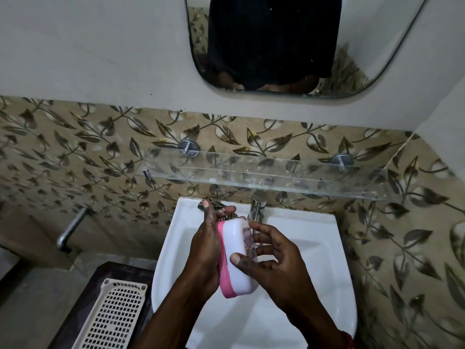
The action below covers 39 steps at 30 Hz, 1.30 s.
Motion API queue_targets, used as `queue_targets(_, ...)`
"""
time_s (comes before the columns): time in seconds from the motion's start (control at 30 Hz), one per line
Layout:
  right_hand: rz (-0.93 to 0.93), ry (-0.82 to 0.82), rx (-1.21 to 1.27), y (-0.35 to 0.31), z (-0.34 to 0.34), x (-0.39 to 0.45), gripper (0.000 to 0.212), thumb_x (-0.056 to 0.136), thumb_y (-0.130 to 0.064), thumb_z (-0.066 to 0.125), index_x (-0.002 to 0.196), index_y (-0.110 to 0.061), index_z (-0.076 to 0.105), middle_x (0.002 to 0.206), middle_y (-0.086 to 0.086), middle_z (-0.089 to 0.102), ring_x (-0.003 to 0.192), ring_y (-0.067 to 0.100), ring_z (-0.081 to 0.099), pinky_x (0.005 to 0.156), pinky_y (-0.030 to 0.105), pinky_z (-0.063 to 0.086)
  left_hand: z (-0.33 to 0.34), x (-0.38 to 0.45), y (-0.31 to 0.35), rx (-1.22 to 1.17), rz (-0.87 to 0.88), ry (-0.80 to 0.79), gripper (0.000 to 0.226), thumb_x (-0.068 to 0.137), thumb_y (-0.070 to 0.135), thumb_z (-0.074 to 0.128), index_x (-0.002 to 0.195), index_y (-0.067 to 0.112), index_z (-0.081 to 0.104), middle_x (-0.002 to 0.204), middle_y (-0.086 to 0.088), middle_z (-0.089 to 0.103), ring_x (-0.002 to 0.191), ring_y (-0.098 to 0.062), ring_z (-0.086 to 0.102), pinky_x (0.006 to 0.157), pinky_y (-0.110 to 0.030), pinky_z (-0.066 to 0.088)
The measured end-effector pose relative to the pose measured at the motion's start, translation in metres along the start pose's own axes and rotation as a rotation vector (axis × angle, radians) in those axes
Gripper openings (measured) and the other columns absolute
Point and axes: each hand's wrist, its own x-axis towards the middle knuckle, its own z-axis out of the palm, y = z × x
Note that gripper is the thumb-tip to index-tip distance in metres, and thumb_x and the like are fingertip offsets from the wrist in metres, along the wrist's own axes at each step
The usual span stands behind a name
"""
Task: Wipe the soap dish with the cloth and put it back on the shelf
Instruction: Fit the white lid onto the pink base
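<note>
Over the white sink [314, 248], below the glass shelf [264, 175], the person holds the soap dish [239, 258] on edge, its pink base leftward and white lid rightward. The left hand [205, 248] cups the pink side, fingers [221, 210] wrapped behind it. The right hand [279, 260] presses the lid, thumb on it and fingers [261, 229] spread apart. A cream perforated basket [113, 316] lies beside the sink's left edge.
</note>
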Motion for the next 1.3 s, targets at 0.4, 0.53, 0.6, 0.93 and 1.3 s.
queue_targets(0.4,-0.005,-0.017,-0.009,0.003,0.004,-0.004,0.064,0.063,-0.039,0.093,0.121,-0.041,0.066,0.108,-0.017,0.072,0.091,0.006,0.071,0.076,0.032,0.063,0.002,-0.007,0.001,-0.014,0.02,-0.036,0.089,0.068,0.091,0.054,0.121,0.021,0.07,0.123,-0.016,0.074,0.108,-0.044,0.071,0.101,-0.068,0.049)
queue_targets(0.53,-0.006,-0.037,-0.015,0.002,0.004,-0.005,0.061,0.065,-0.035,0.094,0.12,-0.037,0.068,0.109,-0.014,0.073,0.091,0.007,0.071,0.076,0.031,0.063,0.001,-0.01,0.0,0.007,0.067,-0.049,0.072,0.088,0.079,0.043,0.119,0.019,0.069,0.118,-0.013,0.076,0.102,-0.038,0.074,0.094,-0.056,0.057)
queue_targets(0.6,-0.006,-0.037,-0.021,0.001,0.003,-0.005,0.062,0.067,-0.033,0.094,0.123,-0.035,0.068,0.11,-0.012,0.073,0.093,0.008,0.071,0.077,0.034,0.063,0.002,-0.012,0.001,0.018,0.074,-0.06,0.067,0.094,0.073,0.037,0.119,0.021,0.07,0.115,-0.009,0.078,0.1,-0.034,0.076,0.087,-0.048,0.06)
queue_targets(0.93,-0.047,-0.067,-0.089,-0.003,-0.003,-0.011,0.091,0.053,-0.051,0.094,0.134,-0.053,0.052,0.126,-0.023,0.057,0.106,-0.011,0.061,0.082,0.017,0.057,0.004,-0.01,0.0,-0.222,0.054,-0.06,0.073,0.071,0.075,0.074,0.114,0.015,0.074,0.119,-0.016,0.072,0.108,-0.04,0.069,0.103,-0.063,0.049)
queue_targets(1.3,-0.203,-0.007,-0.167,-0.024,-0.05,0.016,0.071,0.063,-0.018,0.097,0.124,-0.031,0.064,0.115,-0.01,0.074,0.098,0.015,0.073,0.086,0.037,0.061,0.021,-0.002,0.019,0.076,0.451,-0.119,0.055,0.093,0.066,0.049,0.123,0.025,0.072,0.131,-0.005,0.071,0.124,-0.027,0.064,0.102,-0.05,0.054)
